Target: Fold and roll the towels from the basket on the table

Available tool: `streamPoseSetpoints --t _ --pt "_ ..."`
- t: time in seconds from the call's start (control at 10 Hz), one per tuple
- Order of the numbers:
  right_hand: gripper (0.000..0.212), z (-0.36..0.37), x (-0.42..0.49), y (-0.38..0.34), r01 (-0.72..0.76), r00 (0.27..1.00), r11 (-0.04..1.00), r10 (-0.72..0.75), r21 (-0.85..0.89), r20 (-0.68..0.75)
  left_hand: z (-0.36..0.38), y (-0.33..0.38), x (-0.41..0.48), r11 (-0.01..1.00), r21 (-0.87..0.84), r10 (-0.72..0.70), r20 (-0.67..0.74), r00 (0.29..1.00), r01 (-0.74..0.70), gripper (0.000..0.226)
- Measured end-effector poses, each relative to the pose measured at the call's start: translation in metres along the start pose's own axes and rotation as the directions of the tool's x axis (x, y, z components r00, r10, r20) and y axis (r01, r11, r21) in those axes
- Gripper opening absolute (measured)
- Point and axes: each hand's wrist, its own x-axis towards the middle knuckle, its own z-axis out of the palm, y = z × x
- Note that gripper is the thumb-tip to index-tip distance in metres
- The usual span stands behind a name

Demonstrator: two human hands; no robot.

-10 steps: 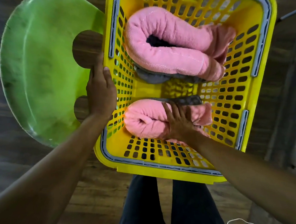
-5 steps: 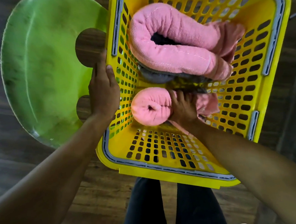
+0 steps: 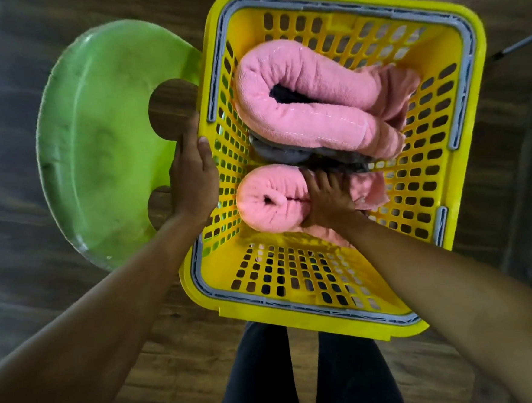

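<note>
In the basket [image 3: 352, 9] at frame centre, the right hand [image 3: 329, 198] grips a rolled pink towel [image 3: 271, 201], fingers [image 3: 323, 181] partly hidden; the left hand [image 3: 194, 178] clasps the rim.

The right hand [image 3: 329, 200] has pushed the small pink towel roll [image 3: 267, 198] deeper into the yellow basket [image 3: 214, 269], and now it sits right against the grey towel [image 3: 274, 152].
</note>
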Motion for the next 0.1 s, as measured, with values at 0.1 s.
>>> streamPoseSetpoints --t 0.1 --pt "0.111 -0.0079 -0.0170 -0.0012 -0.054 0.998 0.996 0.056 0.075 -0.026 -0.0043 0.0043 -0.0025 0.992 0.122 0.017 0.027 0.999 -0.020 0.050"
